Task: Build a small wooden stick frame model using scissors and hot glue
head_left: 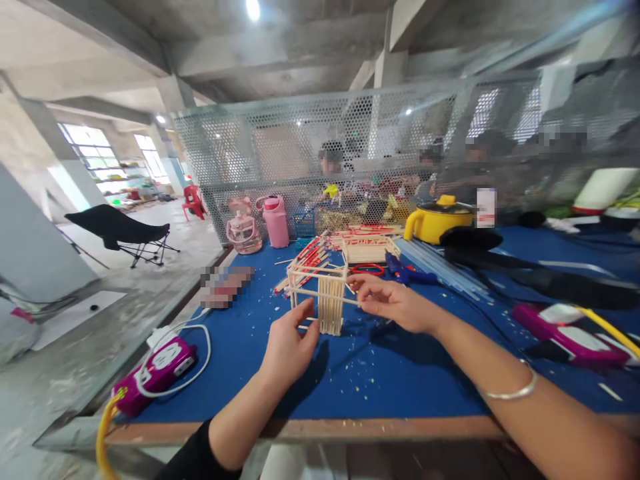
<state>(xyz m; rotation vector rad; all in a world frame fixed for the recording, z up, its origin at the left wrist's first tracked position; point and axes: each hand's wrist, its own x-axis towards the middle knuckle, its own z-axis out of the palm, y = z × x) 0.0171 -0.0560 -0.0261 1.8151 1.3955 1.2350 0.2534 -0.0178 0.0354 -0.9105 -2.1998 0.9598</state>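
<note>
Fingertips of the right hand pinch a thin stick against the stick frame, so the left hand, loosely curled at its base, should brace it gently.

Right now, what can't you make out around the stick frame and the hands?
- Head view: the left hand hides the stick frame's near lower corner.
- The right hand fingers cover the stick end they pinch.
- The item by the table's left edge is blurred.
- The pink power strip's sockets are too small.
</note>
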